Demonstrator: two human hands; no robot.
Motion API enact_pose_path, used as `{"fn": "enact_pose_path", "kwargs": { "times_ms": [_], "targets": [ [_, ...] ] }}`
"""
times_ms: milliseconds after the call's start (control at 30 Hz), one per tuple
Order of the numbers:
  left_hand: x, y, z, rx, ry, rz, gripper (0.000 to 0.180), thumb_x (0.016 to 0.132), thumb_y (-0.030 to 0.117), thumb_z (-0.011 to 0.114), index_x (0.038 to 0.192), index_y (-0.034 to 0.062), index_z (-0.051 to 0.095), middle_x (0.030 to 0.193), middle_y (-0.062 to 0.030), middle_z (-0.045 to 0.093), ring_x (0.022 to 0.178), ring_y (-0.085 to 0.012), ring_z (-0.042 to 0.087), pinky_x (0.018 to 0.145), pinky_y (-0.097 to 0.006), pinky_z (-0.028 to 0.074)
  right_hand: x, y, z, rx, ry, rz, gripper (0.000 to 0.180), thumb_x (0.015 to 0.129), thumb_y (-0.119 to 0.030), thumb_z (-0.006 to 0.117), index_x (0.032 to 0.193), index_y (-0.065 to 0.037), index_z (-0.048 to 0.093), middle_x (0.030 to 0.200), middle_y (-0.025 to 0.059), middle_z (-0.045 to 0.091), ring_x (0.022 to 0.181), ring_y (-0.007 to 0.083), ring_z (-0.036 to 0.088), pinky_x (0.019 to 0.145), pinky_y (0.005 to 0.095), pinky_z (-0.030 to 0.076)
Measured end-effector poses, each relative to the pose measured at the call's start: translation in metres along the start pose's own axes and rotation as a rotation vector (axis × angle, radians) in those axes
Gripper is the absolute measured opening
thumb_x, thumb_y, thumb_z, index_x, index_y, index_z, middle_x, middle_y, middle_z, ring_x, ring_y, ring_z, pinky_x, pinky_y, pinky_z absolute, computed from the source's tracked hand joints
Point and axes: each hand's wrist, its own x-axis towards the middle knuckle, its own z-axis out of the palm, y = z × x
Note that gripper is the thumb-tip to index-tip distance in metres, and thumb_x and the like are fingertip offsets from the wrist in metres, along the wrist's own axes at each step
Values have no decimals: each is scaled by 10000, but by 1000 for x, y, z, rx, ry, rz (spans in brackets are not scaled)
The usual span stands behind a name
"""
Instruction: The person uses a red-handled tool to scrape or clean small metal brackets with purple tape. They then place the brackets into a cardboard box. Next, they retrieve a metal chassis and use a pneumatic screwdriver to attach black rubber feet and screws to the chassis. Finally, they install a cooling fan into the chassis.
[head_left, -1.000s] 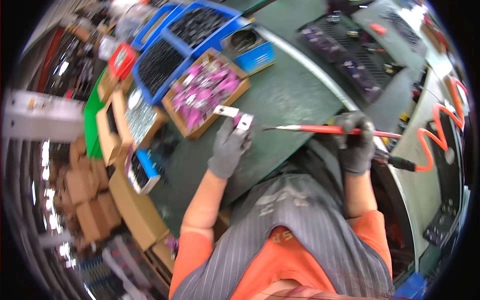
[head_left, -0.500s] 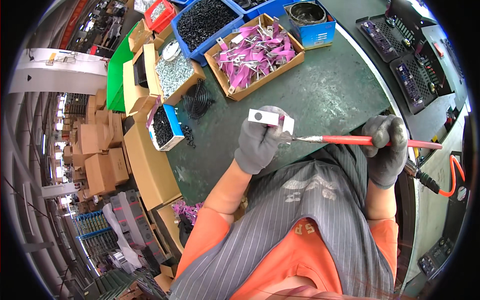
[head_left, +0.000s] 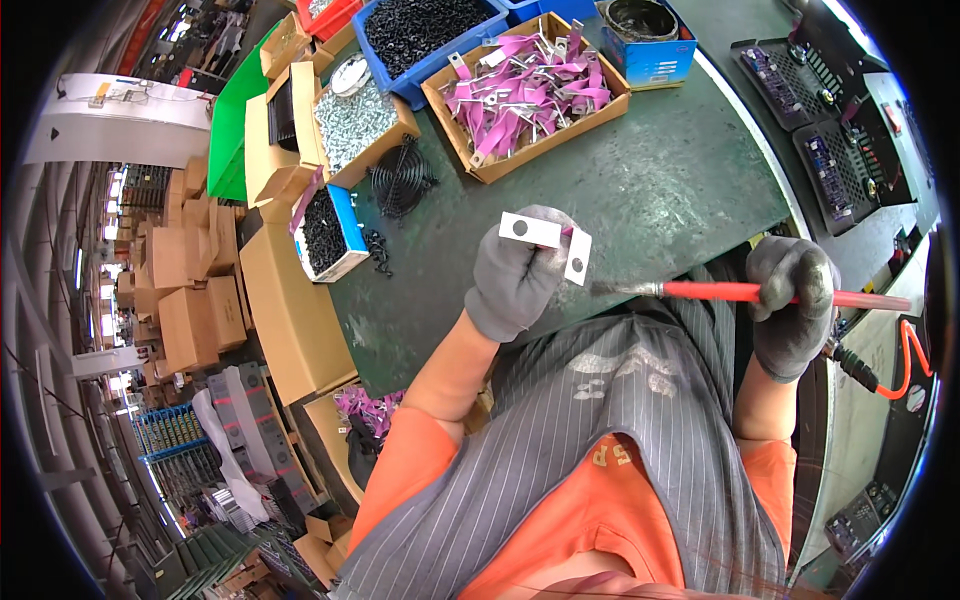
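Observation:
My left hand (head_left: 512,283), in a grey glove, is closed on a purple-sleeved metal connector strip. The strip's two flat, pale end tabs (head_left: 578,258) stick out past the fingers, each with a dark round hole or spot; the fist hides its middle. My right hand (head_left: 793,300), gloved in grey too, grips a slim paintbrush (head_left: 710,291) by its red handle. The brush lies nearly level, bristles toward the left hand, a small gap short of the nearer tab. Both hands are above the near edge of the green worktable (head_left: 660,170).
A cardboard box (head_left: 478,168) of purple connector strips sits at the back, beside an open tin of dark paste in a blue carton (head_left: 655,68). Bins of black and silver screws and a black wire fan guard (head_left: 402,180) stand left. Perforated panels with circuit boards (head_left: 850,180) lie right.
The brush has drawn back to the right with my right hand, so its bristles have come away from the strip's tab. My left hand stays in nearly the same place; the tab now faces me more.

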Motion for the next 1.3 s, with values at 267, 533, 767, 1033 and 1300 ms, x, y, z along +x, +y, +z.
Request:
{"fn": "enact_pose_path", "kwargs": {
  "times_ms": [267,533,767,1033,1300],
  "targets": [
    [-13,-6,-4,-59,-70,-110,137,920,68,458,1015,19,544,907,-94,600,702,-114,565,587,-249,459,0,2,14,24,-22,22,441,906,-409,511,602,-91,478,488,19,441,447,125,369,495,276,294],
    [-26,-5,-17,-500,-325,-299,164,911,164,506,944,6,536,846,-55,578,734,-115,534,638,-259,448,10,3,8,157,11,53,442,939,-384,482,631,-69,444,560,38,439,479,111,367,427,256,275],
    [-25,11,-18,-424,-517,-342,238,907,241,488,858,14,538,779,-43,563,648,-123,513,577,-260,424,24,4,22,94,-167,-12,453,915,-413,516,653,-44,497,546,47,456,469,122,389,440,254,305],
    [-21,14,-29,-77,-606,-168,315,891,305,499,994,28,610,754,-187,593,692,-381,589,613,-415,466,31,-8,20,-102,-217,-87,432,867,-388,554,592,-59,498,523,46,480,472,146,408,466,282,295],
    [-15,21,-34,-9,-664,-188,319,864,305,514,1008,37,611,763,-196,596,713,-387,588,620,-425,464,30,-11,20,-129,-262,-103,451,877,-436,525,566,-112,477,520,23,435,481,148,370,503,302,268]
  ]
}}
